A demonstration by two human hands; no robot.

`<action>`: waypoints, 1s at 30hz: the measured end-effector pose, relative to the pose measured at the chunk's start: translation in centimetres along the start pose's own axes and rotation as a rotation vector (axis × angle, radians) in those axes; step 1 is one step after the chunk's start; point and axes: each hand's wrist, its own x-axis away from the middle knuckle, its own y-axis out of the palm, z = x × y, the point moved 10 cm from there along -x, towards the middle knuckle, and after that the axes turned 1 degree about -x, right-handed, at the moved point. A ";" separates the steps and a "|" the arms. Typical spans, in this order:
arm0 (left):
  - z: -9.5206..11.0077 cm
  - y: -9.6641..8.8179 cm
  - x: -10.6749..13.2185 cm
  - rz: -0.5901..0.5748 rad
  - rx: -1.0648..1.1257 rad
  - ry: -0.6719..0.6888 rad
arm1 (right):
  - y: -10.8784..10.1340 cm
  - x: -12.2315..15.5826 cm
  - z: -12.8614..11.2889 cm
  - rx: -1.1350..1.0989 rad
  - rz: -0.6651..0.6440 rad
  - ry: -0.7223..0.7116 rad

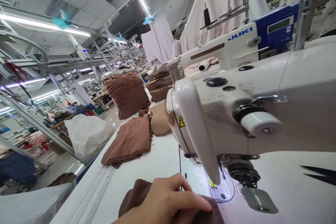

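Resting on a piece of brown cloth (136, 199), the left hand (160, 199) sits at the bottom of the view, just in front of the white industrial sewing machine (236, 112). Its fingers (189, 196) are extended and slightly curved over the fabric, lying on it in a loose, half-open shape, with no clear pinch. The right hand's state cannot be told, as it is out of view.

The cloth bunches under the palm and reaches the lit area below the machine's head, close beside the presser foot, though the exact spot is partly hidden. Left of the machine, along the white sewing table (154, 168), lies a flat folded brown piece (128, 140). Farther along on the same side stands a tall stack of brown cloth pieces (127, 94), and a rounded tan piece (160, 119) lies just beside the machine. Beyond the machine sits a second sewing machine, a blue-panelled Juki (223, 45), with pale fabric (220, 10) hanging behind it. A white plastic sack (86, 136) stands on the floor to the machine's left.
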 end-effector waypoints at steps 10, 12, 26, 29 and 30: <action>-0.5 0.2 0.2 0.002 0.002 -0.063 | -0.1 -0.3 -0.2 0.016 -0.016 -0.050; -0.8 0.4 0.3 -0.016 0.018 -0.090 | -0.1 -0.5 -0.2 0.020 -0.023 -0.062; -0.5 0.1 0.5 0.037 0.001 -0.045 | -0.1 -1.1 0.0 0.050 -0.044 -0.084; -0.9 0.8 0.7 -0.032 -0.029 -0.063 | -0.2 -0.9 0.0 0.040 -0.035 -0.079; -1.1 1.0 0.8 -0.052 -0.033 -0.077 | -0.2 -0.8 0.0 0.034 -0.031 -0.078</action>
